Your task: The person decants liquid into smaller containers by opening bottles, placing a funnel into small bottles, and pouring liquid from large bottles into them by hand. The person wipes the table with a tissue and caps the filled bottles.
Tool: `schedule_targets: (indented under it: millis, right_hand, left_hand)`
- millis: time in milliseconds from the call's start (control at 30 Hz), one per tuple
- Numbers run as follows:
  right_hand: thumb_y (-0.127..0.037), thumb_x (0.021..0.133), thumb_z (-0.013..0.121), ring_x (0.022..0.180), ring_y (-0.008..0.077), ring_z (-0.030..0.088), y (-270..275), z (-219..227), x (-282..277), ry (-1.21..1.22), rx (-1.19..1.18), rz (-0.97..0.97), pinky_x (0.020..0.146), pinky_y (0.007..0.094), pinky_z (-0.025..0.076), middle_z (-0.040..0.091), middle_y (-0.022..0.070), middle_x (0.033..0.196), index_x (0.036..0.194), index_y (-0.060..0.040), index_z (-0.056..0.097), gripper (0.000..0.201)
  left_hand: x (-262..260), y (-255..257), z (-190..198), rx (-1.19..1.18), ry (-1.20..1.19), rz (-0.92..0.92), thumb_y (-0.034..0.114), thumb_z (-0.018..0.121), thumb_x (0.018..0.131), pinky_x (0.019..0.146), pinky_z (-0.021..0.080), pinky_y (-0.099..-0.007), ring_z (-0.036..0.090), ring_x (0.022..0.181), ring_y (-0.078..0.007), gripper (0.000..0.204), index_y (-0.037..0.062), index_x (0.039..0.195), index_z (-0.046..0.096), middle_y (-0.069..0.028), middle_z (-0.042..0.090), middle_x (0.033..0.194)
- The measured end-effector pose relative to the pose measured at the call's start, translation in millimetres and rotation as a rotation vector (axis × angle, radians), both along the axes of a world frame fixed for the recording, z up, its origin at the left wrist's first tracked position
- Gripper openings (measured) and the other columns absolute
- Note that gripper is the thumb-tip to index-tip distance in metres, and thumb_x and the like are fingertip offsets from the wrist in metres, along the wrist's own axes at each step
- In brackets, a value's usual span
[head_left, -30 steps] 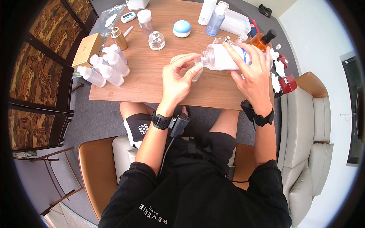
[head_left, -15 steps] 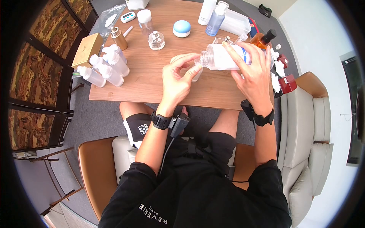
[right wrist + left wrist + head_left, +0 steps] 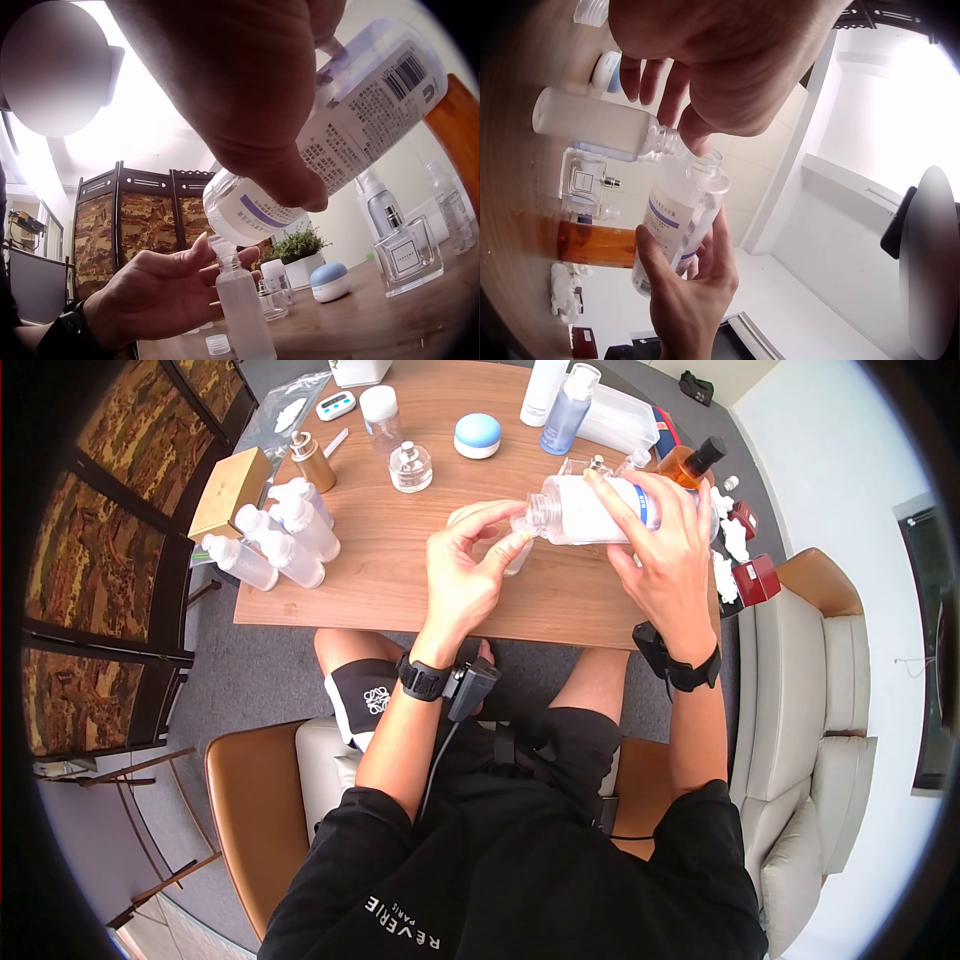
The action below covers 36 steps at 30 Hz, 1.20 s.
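Clear plastic: the large bottle (image 3: pixel 600 510) lies tipped almost flat above the wooden surface (image 3: pixel 400 560), open neck pointing to 9 o'clock, its mouth right over a small frosted bottle (image 3: pixel 241 311)
Right hand (image 3: pixel 668 555): its grip is wrapped around the large bottle's body, fingers over the white-and-blue label, thumb below
Left hand (image 3: pixel 462 565): its grip pinches the small frosted bottle near the neck with thumb and fingertips, holding it upright; its base seems to be near or on the surface, though I cannot tell if it touches
Handling, large bottle: smooth, rounded, probably slick and thin-walled, so a firm squeeze may dent it; part-filled weight likely shifts toward the mouth; the labelled mid-body looks the surest hold
Handling, small bottle: light, narrow, easily tipped; its opening is small, so holding it just under the shoulder seems best
At 10 o'clock: a cluster of white spray bottles (image 3: pixel 275 535) lying together beside a tan cardboard box (image 3: pixel 230 490)
At 12 o'clock: a squat glass perfume bottle (image 3: pixel 411 467) and a round blue-lidded jar (image 3: pixel 478 435), both hard and glossy
At 2 o'clock: an amber bottle (image 3: pixel 690 465) with dark cap, just behind the large bottle
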State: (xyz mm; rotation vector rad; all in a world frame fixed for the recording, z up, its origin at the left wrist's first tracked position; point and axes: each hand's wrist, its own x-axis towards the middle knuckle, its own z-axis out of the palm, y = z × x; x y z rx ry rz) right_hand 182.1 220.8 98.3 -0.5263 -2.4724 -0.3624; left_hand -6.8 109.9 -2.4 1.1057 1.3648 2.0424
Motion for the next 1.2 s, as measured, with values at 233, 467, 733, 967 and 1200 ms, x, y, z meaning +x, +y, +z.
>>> schedule_targets:
  millis: [233,467,733,967,1200]
  right_hand:
    - [-0.007,0.076,0.077,0.125,0.0290,0.057,1.5,-2.8,0.4,0.019,-0.007,0.016,0.121,0.0673,0.029,0.062,0.0077,0.131,0.152,-0.0359,0.057,0.084]
    - [-0.006,0.071,0.081,0.123,0.0282,0.059,0.8,-3.1,-0.1,0.031,0.008,-0.004,0.120,0.0651,0.031,0.064,0.0064,0.131,0.145,-0.0312,0.064,0.081]
    - [-0.007,0.075,0.078,0.124,0.0289,0.057,2.4,-5.8,1.0,0.028,-0.010,0.012,0.120,0.0673,0.030,0.062,0.0072,0.131,0.152,-0.0361,0.056,0.085]
    - [-0.007,0.075,0.078,0.124,0.0286,0.057,2.7,-6.5,0.8,0.026,-0.008,0.007,0.120,0.0675,0.030,0.062,0.0070,0.131,0.153,-0.0363,0.055,0.086]
    - [-0.009,0.075,0.078,0.123,0.0287,0.058,2.5,-6.3,0.6,0.031,0.000,0.010,0.120,0.0675,0.030,0.062,0.0071,0.130,0.152,-0.0362,0.056,0.085]
  left_hand:
    - [-0.6,0.8,-0.9,0.004,-0.003,-0.005,0.006,0.081,0.088,0.095,0.052,-0.0355,0.065,0.113,-0.0198,0.032,0.0067,0.120,0.078,-0.0085,0.076,0.120]
    - [-0.7,-0.4,0.7,-0.004,-0.008,-0.011,0.006,0.081,0.088,0.095,0.052,-0.0355,0.065,0.113,-0.0199,0.032,0.0069,0.120,0.078,-0.0083,0.076,0.120]
    - [-3.8,-0.7,-1.2,-0.024,0.106,-0.015,-0.004,0.076,0.093,0.092,0.056,-0.0302,0.068,0.104,-0.0160,0.035,-0.0012,0.128,0.072,-0.0112,0.069,0.128]
    - [-0.9,1.1,-0.5,0.006,0.001,-0.003,0.009,0.082,0.088,0.094,0.052,-0.0351,0.065,0.113,-0.0196,0.031,0.0067,0.119,0.079,-0.0093,0.077,0.120]
    - [-1.9,0.7,-0.2,-0.003,0.016,0.000,0.008,0.082,0.088,0.094,0.052,-0.0348,0.065,0.113,-0.0195,0.032,0.0074,0.120,0.079,-0.0087,0.077,0.120]
